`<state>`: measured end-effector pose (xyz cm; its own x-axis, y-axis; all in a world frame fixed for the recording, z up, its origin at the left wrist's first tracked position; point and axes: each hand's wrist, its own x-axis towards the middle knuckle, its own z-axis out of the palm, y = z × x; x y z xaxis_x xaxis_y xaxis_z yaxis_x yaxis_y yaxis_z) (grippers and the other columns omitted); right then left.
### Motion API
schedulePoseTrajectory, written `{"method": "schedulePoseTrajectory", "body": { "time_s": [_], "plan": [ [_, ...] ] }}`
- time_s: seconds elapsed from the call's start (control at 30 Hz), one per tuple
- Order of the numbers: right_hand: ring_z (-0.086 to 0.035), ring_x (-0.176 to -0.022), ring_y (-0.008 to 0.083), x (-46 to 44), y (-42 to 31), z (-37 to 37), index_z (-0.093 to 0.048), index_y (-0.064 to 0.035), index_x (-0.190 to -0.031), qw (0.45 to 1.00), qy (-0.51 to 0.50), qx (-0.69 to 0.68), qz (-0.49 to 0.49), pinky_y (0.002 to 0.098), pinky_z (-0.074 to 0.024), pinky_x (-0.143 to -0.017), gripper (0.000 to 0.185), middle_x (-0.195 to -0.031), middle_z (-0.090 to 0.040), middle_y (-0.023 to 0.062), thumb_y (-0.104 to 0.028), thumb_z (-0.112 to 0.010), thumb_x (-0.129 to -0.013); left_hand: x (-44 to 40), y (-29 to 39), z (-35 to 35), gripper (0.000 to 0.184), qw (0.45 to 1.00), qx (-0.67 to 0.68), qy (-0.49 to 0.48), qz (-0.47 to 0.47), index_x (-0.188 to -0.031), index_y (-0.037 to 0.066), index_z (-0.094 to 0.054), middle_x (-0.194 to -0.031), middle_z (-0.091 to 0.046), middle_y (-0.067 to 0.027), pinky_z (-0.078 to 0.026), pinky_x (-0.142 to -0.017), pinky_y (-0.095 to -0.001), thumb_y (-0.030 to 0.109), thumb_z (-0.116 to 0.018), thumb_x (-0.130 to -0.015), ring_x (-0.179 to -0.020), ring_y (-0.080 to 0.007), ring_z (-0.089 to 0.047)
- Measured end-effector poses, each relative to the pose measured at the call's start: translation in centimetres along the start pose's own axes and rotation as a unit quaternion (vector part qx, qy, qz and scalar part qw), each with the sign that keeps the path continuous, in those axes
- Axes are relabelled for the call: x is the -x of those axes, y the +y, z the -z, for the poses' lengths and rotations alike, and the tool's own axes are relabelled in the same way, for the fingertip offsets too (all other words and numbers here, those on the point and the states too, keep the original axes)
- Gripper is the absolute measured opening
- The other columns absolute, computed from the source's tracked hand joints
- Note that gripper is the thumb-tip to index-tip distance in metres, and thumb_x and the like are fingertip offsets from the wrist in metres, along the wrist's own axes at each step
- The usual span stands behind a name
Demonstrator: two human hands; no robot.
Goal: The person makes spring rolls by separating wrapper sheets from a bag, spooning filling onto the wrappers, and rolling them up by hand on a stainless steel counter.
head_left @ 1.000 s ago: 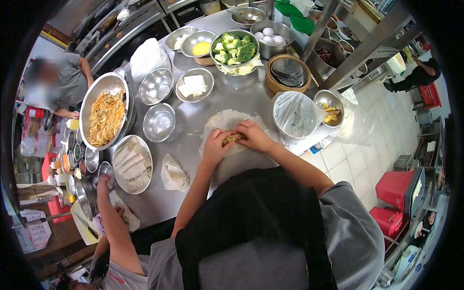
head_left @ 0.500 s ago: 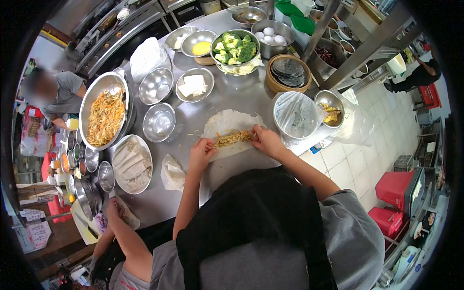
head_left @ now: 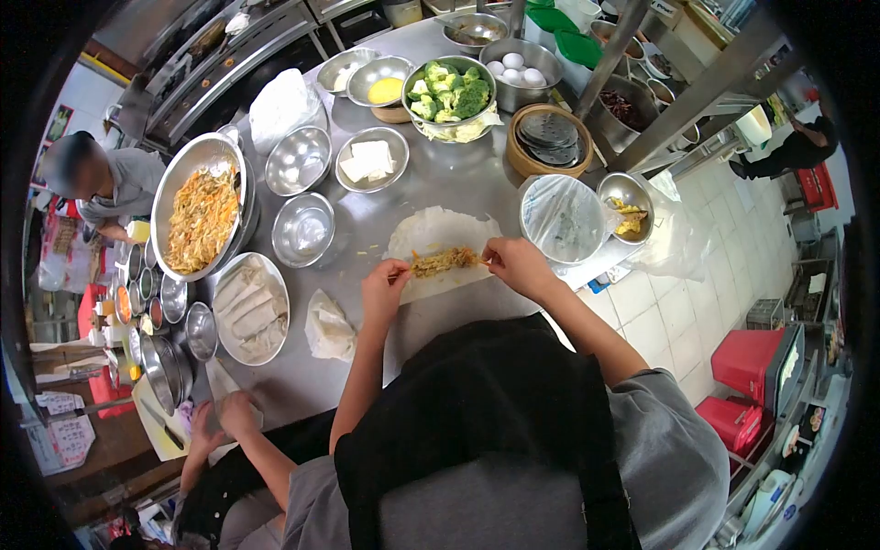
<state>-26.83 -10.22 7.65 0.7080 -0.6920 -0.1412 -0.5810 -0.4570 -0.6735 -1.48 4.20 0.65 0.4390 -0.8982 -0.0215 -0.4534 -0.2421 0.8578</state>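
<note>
Steel table point(head_left: 458, 179), hands point(head_left: 386, 282) point(head_left: 515, 265) pinch-tight on filling point(head_left: 446, 262)

Pale square floor tiles point(head_left: 674, 312) are running along the right, where red bins point(head_left: 747, 357) are standing. A stainless-steel table point(head_left: 440, 179) is reflecting soft light, metal posts point(head_left: 610, 60) are rising beside it, and steel kitchen units point(head_left: 229, 69) are lining the upper left.

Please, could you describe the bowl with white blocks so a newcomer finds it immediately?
On the steel table, find the broccoli bowl toward the far side. The white-block bowl sits nearer and to its left. The two metal bowls left of it show bare metal; this one holds white blocks.
</note>
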Motion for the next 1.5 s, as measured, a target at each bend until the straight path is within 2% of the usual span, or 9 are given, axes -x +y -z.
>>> {"method": "schedulePoseTrajectory", "body": {
  "time_s": [0.23,0.33,0.53,0.63,0.8,0.9,1.0,1.23,1.5],
  "plan": [
    [-0.066,-0.086,0.0341,-2.0,-2.7,0.5,-0.067,-0.0041,-0.092,0.990,0.005,-0.082,0.117,0.0445,-0.0520,-0.077,0.013,-0.087,-0.069,0.0135,-0.008,-0.070,-0.080,-0.3,-0.2,-0.5,0.012,0.999,-0.020,-0.004,-0.039,-0.094,0.003,-0.072,-0.085,-0.073,-0.0091,-0.055,-0.071,-0.0309,0.007,-0.076,-0.083,-0.074,-0.0176,-0.070],
    [-0.064,-0.090,0.0342,-3.6,-1.2,-2.4,-0.067,-0.0048,-0.091,0.986,0.009,-0.049,0.161,0.0439,-0.0512,-0.080,0.012,-0.089,-0.067,0.0130,-0.008,-0.070,-0.080,-0.4,-0.5,-0.4,0.018,1.000,-0.005,-0.020,-0.020,-0.097,0.003,-0.072,-0.092,-0.071,-0.0106,-0.055,-0.076,-0.0350,0.007,-0.078,-0.080,-0.081,-0.0257,-0.070],
    [-0.062,-0.095,0.0333,-4.4,1.2,-4.8,-0.070,-0.0064,-0.093,0.983,0.035,-0.006,0.182,0.0428,-0.0506,-0.083,0.013,-0.093,-0.064,0.0118,-0.012,-0.072,-0.081,-0.4,2.8,1.0,0.060,0.978,-0.151,-0.028,-0.143,-0.121,0.011,-0.065,-0.119,-0.064,-0.0103,-0.046,-0.098,-0.0436,0.026,-0.088,-0.068,-0.114,-0.0330,-0.057],
    [-0.062,-0.096,0.0321,-4.3,1.6,-4.4,-0.072,-0.0071,-0.099,0.986,0.028,-0.036,0.163,0.0420,-0.0509,-0.082,0.018,-0.095,-0.064,0.0111,-0.013,-0.074,-0.082,-0.9,2.9,0.5,0.074,0.968,-0.174,-0.050,-0.171,-0.132,0.010,-0.058,-0.123,-0.060,-0.0117,-0.045,-0.099,-0.0443,0.028,-0.088,-0.066,-0.117,-0.0349,-0.054],
    [-0.060,-0.105,0.0351,-3.9,2.8,-2.3,-0.069,-0.0057,-0.111,0.990,0.010,-0.065,0.122,0.0422,-0.0493,-0.092,0.033,-0.106,-0.062,0.0139,-0.013,-0.075,-0.080,-1.4,2.2,-0.8,0.072,0.974,-0.137,-0.093,-0.155,-0.134,0.009,-0.056,-0.116,-0.060,-0.0121,-0.045,-0.097,-0.0446,0.022,-0.086,-0.069,-0.112,-0.0357,-0.055],
    [-0.060,-0.105,0.0334,-3.5,4.1,-2.9,-0.065,-0.0053,-0.119,0.979,0.048,0.017,0.196,0.0404,-0.0502,-0.091,0.046,-0.113,-0.060,0.0141,-0.013,-0.079,-0.076,-1.8,1.8,-1.2,0.066,0.973,-0.134,-0.093,-0.166,-0.131,0.008,-0.058,-0.112,-0.061,-0.0117,-0.046,-0.096,-0.0444,0.019,-0.084,-0.072,-0.110,-0.0348,-0.056],
    [-0.059,-0.108,0.0342,-3.9,4.6,-4.1,-0.063,-0.0053,-0.123,0.981,0.009,0.003,0.195,0.0407,-0.0494,-0.095,0.054,-0.114,-0.060,0.0146,-0.012,-0.082,-0.073,-1.8,1.6,-1.5,0.057,0.974,-0.127,-0.086,-0.167,-0.125,0.007,-0.062,-0.111,-0.062,-0.0110,-0.048,-0.094,-0.0434,0.018,-0.082,-0.073,-0.108,-0.0333,-0.058],
    [-0.060,-0.106,0.0348,-4.2,4.5,-5.1,-0.066,-0.0039,-0.117,0.987,-0.018,-0.039,0.152,0.0414,-0.0493,-0.093,0.045,-0.112,-0.061,0.0134,-0.011,-0.080,-0.075,-1.3,1.1,-1.7,0.049,0.975,-0.107,-0.076,-0.179,-0.113,0.007,-0.069,-0.116,-0.063,-0.0099,-0.049,-0.096,-0.0414,0.024,-0.085,-0.070,-0.111,-0.0319,-0.059],
    [-0.064,-0.098,0.0316,-3.0,5.4,-4.1,-0.065,-0.0028,-0.120,0.986,0.012,-0.059,0.154,0.0401,-0.0521,-0.088,0.045,-0.104,-0.063,0.0153,-0.010,-0.079,-0.077,-1.5,1.8,-0.9,0.059,0.964,-0.147,-0.062,-0.212,-0.120,0.007,-0.067,-0.114,-0.062,-0.0094,-0.048,-0.096,-0.0429,0.026,-0.087,-0.067,-0.110,-0.0321,-0.058]
  ]
}}
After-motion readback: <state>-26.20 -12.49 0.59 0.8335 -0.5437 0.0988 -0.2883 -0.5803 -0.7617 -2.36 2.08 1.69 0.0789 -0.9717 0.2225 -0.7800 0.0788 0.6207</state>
